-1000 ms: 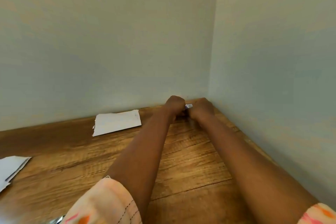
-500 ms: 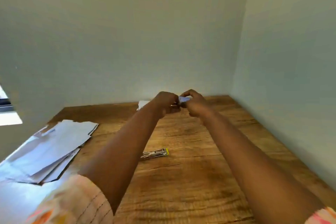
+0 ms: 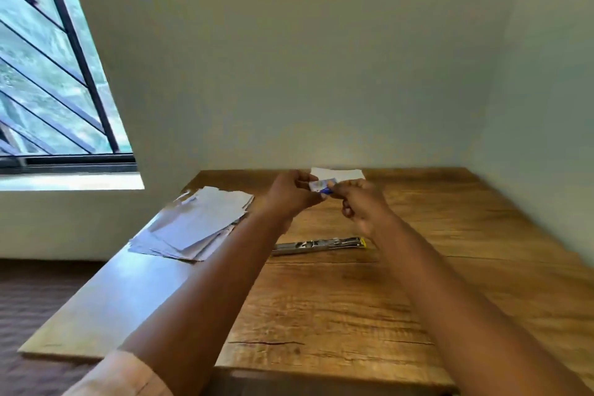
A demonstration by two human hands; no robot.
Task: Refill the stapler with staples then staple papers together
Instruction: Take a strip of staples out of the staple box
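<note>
Blue-and-white staple box (image 3: 323,186) is pinched between left hand (image 3: 291,194) and right hand (image 3: 361,202), apparently being opened; next, staples must be drawn out for the stapler (image 3: 318,245) lying nearer.

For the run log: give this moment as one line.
phase: refill prep | left hand and right hand: both hold small staple box | stapler: on table, untouched | paper stack: unstapled
</note>
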